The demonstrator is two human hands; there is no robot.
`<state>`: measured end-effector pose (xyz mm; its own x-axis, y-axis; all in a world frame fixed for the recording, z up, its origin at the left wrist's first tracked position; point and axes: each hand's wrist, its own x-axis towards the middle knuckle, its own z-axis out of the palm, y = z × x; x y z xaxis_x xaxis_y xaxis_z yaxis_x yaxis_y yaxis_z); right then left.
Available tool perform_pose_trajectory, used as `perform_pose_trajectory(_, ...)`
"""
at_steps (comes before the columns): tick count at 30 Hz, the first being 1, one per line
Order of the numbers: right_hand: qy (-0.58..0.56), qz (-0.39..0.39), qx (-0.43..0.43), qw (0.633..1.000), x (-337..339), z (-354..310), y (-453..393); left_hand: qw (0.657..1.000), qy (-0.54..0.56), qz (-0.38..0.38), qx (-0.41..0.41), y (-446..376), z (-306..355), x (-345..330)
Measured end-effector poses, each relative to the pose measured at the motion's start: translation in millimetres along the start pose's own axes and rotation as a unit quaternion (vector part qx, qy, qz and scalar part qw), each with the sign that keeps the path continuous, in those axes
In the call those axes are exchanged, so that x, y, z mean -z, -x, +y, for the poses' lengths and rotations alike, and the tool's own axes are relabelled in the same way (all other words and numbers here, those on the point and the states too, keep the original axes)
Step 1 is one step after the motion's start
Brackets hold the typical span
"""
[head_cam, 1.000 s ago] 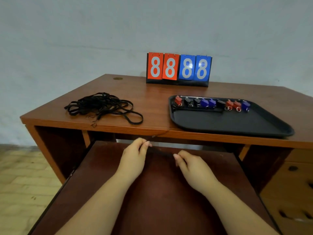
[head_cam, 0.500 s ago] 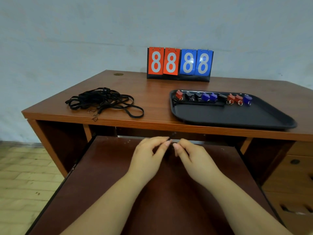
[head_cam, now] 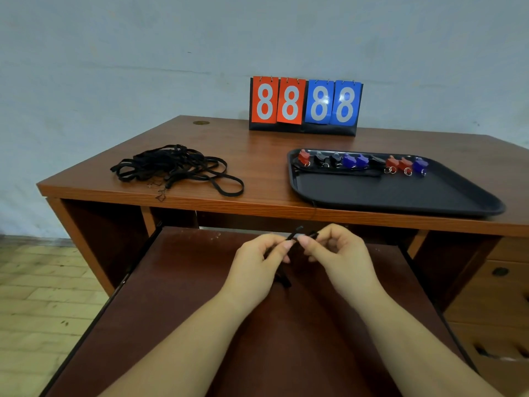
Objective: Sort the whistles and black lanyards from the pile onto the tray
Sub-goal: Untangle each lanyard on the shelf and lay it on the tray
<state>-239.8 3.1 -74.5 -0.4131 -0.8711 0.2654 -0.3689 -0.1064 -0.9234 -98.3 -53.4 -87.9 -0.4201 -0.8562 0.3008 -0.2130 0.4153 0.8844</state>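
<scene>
At lower centre of the frame, a flat black woven lanyard [head_cam: 294, 234] is pinched between the curled fingers of the left hand [head_cam: 257, 262] and the right hand [head_cam: 340, 256], above a dark reddish pull-out shelf [head_cam: 200, 296] with a dull, scuffed surface. On the smooth wood-grain table [head_cam: 257, 156], a loose tangle of black lanyards [head_cam: 174, 169] is seen at centre left. At centre right, a rounded rectangular black plastic tray [head_cam: 400, 193] is set, and along its far edge a row of red, black and blue whistles [head_cam: 360, 163] with small metal rings is lined up. At upper centre, a flip scoreboard [head_cam: 305, 106] is stood, with white "88" on red cards and "88" on blue.
</scene>
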Motion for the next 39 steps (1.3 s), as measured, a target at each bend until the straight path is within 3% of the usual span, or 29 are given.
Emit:
perform_pose_trajectory(11, -0.17, 0.037, -0.066, 0.982, -2.8, 0.8, -1.9, 0.992, 0.126, -0.002, 0.028, -0.9, 1.2, -2.5)
perform_pose_trajectory(14, -0.134, 0.023, -0.047, 0.99, -3.9, -1.8, 0.8, 0.976, 0.202, -0.001, 0.081, -1.7, 2.0, -2.4)
perform_pose_trajectory(20, -0.045, 0.007, -0.014, 0.999, -6.1, -2.5, 5.2, 0.966, 0.24, -0.015, 0.097, -1.7, 3.2, -2.3)
perform_pose_trajectory(25, -0.02, -0.006, -0.008, 1.0, -6.3, 0.2, 5.3, 0.971, 0.216, -0.028, 0.099, 0.4, 4.4, -3.9)
perform_pose_trajectory(39, 0.01, -0.024, 0.004, 1.0, -7.4, 4.3, 4.9, 0.964, 0.232, 0.048, 0.118, -1.9, 1.0, -2.8)
